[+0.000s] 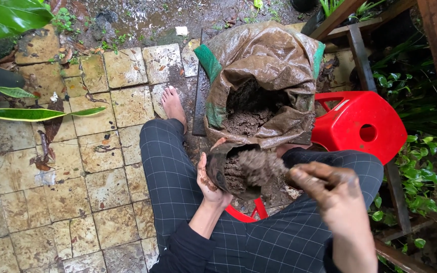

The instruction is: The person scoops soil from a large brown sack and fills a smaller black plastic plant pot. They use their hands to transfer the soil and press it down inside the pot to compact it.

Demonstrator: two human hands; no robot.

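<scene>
So the left hand (209, 180) is wrapped around the side of a small dark bag (220, 169), thumb and fingers curled on its rim, holding it open and tilted a bit toward the right. The bag sits between the knees, already packed with soil (234, 174).

The right hand (331, 191) is up close to the camera, muddy all over, fingers pressed together around the base of a root clump (258, 166). The clump is a fuzzy brown ball that sticks out to the left of that grip and hangs right over the bag's mouth, touching or just about touching the soil in there. Hard to tell which, since it's a bit blurred.

Just beyond both hands is a big sack (264, 60), brown plastic with green edging, rolled down and half full of dark soil. To the right of the right hand there's a red stool (362, 126), and another bit of red plastic peeks out under the legs, just below the bag.

The person is in dark checked trousers (170, 172), one bare foot (172, 103) stretched out on wet, cracked tiles (107, 187) off to the left of the left hand. Long green leaves (31, 114) lean in over the tiles from that side, and more plants sit at the far right.
</scene>
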